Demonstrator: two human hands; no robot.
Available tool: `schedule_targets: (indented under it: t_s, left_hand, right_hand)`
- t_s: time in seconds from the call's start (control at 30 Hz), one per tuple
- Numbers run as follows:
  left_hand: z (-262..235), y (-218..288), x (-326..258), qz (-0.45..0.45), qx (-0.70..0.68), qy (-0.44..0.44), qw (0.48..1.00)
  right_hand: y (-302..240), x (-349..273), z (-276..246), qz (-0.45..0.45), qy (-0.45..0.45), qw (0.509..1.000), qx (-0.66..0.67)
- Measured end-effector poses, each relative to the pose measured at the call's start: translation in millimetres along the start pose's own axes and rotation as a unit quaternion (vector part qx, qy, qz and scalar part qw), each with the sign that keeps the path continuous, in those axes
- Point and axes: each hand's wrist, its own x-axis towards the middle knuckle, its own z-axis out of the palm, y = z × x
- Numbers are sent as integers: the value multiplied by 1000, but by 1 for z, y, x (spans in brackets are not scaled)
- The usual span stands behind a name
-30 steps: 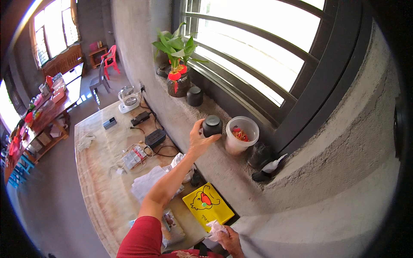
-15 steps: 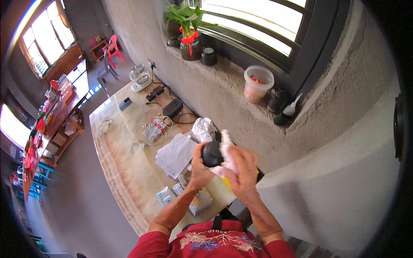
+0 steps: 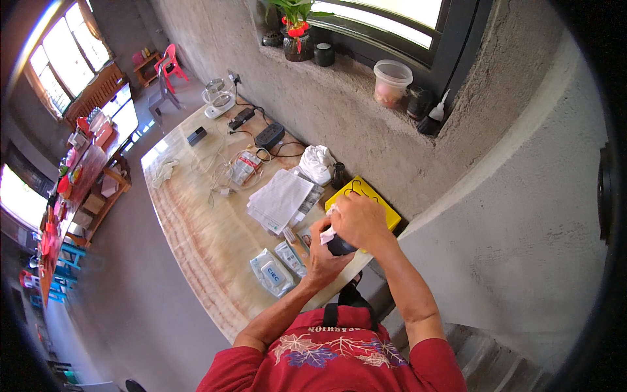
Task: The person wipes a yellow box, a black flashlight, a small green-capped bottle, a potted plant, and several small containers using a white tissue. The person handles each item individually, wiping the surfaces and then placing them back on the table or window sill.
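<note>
My left hand (image 3: 321,260) is wrapped round a small black jar (image 3: 340,247), held over the near right edge of the table. In my right hand (image 3: 360,221) is a crumpled white wipe (image 3: 328,234), pressed against the top of the jar. My right fingers curl over the jar and hide its upper part. A yellow box (image 3: 372,195) with black line markings lies just behind my hands. Left of them are a pack of wet wipes (image 3: 272,274), a slimmer packet (image 3: 290,258) and some white papers (image 3: 281,199).
A power strip (image 3: 269,136), tangled cables and a bunched white cloth (image 3: 316,163) lie along the wall. The windowsill holds a potted plant (image 3: 298,43), a clear plastic tub (image 3: 392,83) and a brush (image 3: 432,121). A kettle base (image 3: 219,104) stands at the far end.
My right hand has moved from the jar's right side to over its top, with the wipe. Both hands and the jar sit lower, and more of the yellow box shows. The view has shifted.
</note>
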Motion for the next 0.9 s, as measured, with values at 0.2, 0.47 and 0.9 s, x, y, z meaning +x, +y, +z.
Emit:
schedule_targets:
  t_s: [0.2,0.47,0.9]
  left_hand:
    - [-14,-10,-19,100,72,-2,992]
    - [-24,18,-29,10,-124,-53,991]
    - [-65,-1,-11,-54,-147,-36,987]
  right_hand:
    - [-42,-72,6,-245,159,944,-155]
    - [-28,-48,-7,-128,45,988,79]
    - [-53,-66,40,-188,256,933,168]
